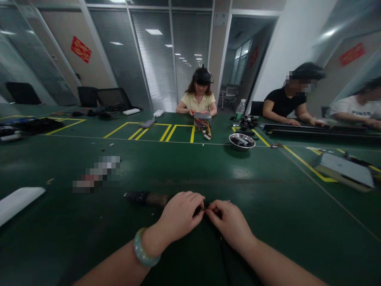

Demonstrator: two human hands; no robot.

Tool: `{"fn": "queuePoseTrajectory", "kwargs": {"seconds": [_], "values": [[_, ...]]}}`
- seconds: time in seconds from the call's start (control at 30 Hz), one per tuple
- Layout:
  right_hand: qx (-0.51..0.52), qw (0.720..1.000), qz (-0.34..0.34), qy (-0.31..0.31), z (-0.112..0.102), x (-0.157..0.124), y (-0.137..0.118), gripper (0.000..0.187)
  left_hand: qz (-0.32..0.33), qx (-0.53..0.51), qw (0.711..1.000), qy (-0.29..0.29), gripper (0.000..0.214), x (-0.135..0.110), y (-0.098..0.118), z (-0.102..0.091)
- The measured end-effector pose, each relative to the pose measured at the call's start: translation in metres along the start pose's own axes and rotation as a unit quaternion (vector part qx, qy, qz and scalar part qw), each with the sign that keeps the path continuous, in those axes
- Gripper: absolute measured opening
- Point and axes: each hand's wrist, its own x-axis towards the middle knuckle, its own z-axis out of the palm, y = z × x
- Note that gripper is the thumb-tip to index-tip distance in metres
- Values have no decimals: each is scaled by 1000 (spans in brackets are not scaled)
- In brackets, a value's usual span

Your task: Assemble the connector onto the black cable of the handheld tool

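Close together, the left hand (183, 210) and right hand (231, 222) curl inward.

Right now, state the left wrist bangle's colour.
The bangle is pale green, seen in the head view.

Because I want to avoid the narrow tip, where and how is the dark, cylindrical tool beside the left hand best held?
Take the tool by its brownish round body, probably from above, across its length: it lies flat, its narrow tip pointing left; the left hand hides the rest.
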Motion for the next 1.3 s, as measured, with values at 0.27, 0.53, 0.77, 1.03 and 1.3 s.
{"fn": "queuePoseTrajectory", "kwargs": {"seconds": [0.27,0.53,0.77,1.03,1.3], "values": [[6,1000,0,-7,1,3,2,12,-8,-27,1000,-5,9,0,-2,0],[22,1000,-6,-10,-3,1,-3,14,13,0,1000,24,9,-3,-3,1],[43,999,0,2,3,0,-2,19,38,38,998,36,8,-6,-4,-1],[67,998,-1,15,9,2,6,18,40,68,997,16,9,-8,-3,-4],[38,999,-6,13,9,4,8,17,42,79,996,13,12,-3,-5,-3]]}}
